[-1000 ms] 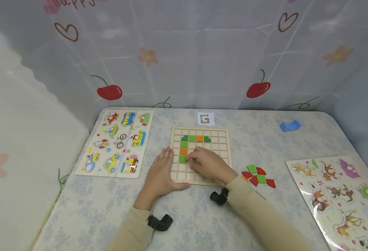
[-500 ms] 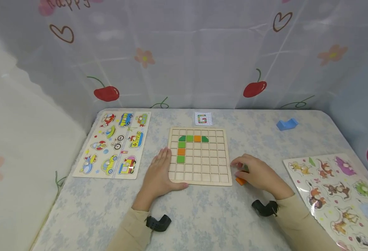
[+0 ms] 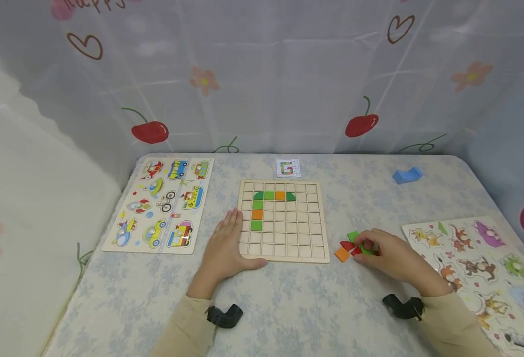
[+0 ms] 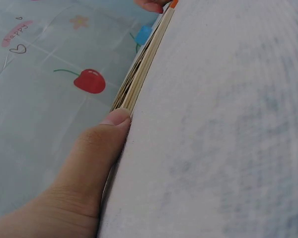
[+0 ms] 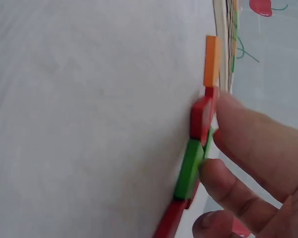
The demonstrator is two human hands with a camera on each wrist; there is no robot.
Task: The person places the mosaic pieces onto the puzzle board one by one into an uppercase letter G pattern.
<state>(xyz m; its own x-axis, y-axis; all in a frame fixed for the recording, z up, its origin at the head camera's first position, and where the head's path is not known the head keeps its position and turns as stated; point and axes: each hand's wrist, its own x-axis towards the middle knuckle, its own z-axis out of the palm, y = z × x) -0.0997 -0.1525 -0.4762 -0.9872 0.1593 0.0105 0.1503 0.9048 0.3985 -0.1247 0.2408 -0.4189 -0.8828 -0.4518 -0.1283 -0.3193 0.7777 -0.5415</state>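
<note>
Probably handling light, stiff, smooth tiles (image 3: 342, 254), clustered on the counter (image 3: 297, 302) beside the board (image 3: 291, 238), best pinched by opposite edges. Cannot tell if gripping one with the bent right hand (image 3: 388, 254); framing the board's corner with a spread left hand (image 3: 223, 249). See tile thickness from the right wrist view, the board's squares only from the head view
</note>
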